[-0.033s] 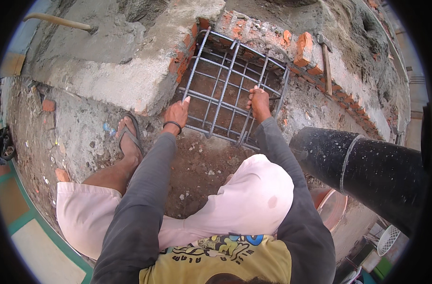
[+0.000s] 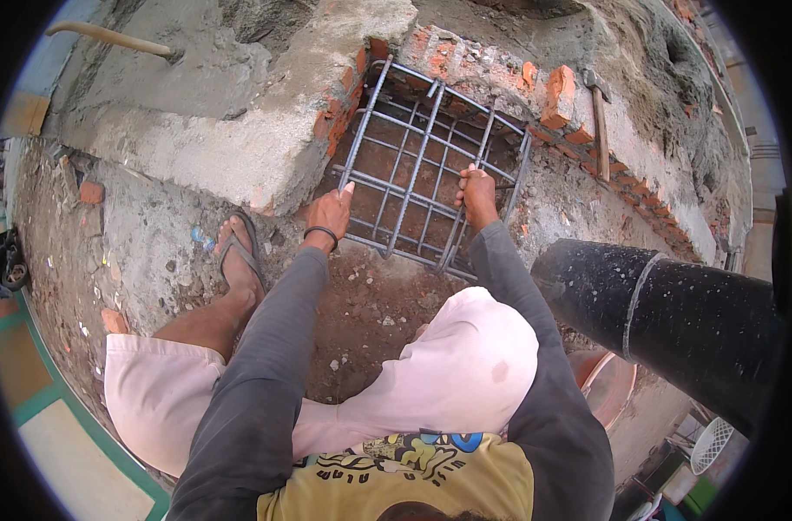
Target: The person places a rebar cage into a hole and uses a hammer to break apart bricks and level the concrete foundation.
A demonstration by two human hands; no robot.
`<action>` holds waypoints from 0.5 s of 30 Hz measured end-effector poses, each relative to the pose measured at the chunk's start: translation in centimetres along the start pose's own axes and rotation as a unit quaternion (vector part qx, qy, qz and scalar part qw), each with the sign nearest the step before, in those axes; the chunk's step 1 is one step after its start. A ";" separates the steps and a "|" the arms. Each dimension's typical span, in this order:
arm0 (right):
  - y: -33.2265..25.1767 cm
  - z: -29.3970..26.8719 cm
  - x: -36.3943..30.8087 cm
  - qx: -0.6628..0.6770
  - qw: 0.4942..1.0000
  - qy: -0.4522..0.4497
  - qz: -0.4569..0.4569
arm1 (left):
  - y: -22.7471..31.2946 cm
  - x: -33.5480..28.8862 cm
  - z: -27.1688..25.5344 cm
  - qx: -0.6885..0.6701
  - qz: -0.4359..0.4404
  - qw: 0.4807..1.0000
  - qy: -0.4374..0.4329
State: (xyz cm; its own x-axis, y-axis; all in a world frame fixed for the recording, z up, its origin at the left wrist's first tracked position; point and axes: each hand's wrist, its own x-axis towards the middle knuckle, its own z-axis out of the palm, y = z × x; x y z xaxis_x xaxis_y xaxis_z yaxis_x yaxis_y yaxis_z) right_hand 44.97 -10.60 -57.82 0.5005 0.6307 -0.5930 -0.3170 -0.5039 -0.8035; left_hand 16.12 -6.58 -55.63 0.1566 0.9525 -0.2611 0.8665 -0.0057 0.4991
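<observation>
Steel cage [image 2: 417, 156]: grey
Sleeves [image 2: 266, 347]: dark grey
Left wristband [image 2: 321, 230]: black
Shorts [image 2: 465, 347]: pale pink, brownish spot at right
Shirt front [image 2: 496, 478]: mustard yellow, multicoloured print
Right pipe [image 2: 691, 313]: black, white-speckled, pale ring
Far brick [image 2: 558, 95]: orange-red
Near-left panel [image 2: 79, 473]: cream, green-bordered

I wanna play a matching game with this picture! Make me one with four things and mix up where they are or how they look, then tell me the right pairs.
1. Grey steel-bar cage
2. Wooden-handled hammer
3. Thick black pipe
4. Thin black wristband

A. Marked by a pale ring
B. Touched by the left hand and right hand
C. Around the left wrist
D. Beside an orange brick

Pairs: 1-B, 2-D, 3-A, 4-C
</observation>
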 end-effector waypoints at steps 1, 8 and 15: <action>0.4 -0.3 0.5 0.010 1.000 0.004 -0.001 | 0.8 -0.2 -0.3 -0.003 -0.028 1.000 -0.008; 0.8 -1.1 0.3 0.039 0.998 -0.034 -0.027 | -0.6 0.5 -0.3 -0.042 0.002 0.996 -0.077; 2.7 -2.1 0.1 0.059 0.992 -0.094 -0.056 | -3.9 3.0 -3.8 -0.297 -0.096 0.916 -0.251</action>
State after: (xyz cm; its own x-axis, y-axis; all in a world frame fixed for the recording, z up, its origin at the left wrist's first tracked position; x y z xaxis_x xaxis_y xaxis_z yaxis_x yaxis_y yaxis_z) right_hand 45.86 -13.10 -59.94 0.3825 0.7836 -0.4894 -0.3656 -0.3581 -0.8591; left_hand 11.43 -2.56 -55.20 0.3560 0.6574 -0.6642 0.5132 0.4564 0.7268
